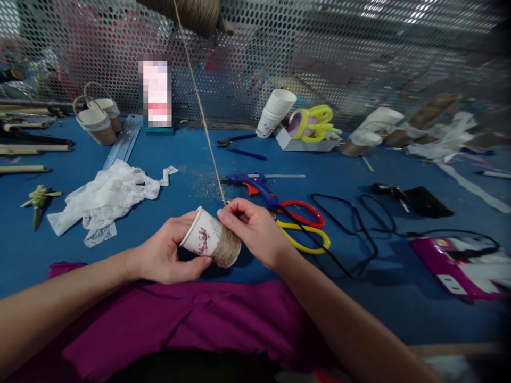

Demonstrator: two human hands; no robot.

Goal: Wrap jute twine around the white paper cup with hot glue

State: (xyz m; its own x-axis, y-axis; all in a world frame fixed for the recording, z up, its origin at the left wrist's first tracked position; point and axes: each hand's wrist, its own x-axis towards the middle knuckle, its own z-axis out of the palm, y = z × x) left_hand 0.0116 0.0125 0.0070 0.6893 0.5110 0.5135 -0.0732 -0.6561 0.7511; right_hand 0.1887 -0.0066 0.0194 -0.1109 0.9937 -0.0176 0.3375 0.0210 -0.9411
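Observation:
A white paper cup (199,234) with a printed blossom branch lies tilted in my left hand (165,252), its open rim towards the left. Brown twine is wound round the lower part of the cup. My right hand (257,231) is closed at the wound part, thumb and fingers pinching the twine (200,103), which runs taut up to a large spool (191,13) at the top. Just beyond my right hand lie a blue glue gun (259,186) and scissors (307,246) with red and yellow handles.
Crumpled white lace (107,194) and clear glue sticks (124,139) lie left, near two twine-wrapped cups (96,127). Pliers (243,146), stacked cups (275,114) and a box (291,139) with yellow-handled scissors stand behind. A cable (359,234) leads to a purple power strip (443,268).

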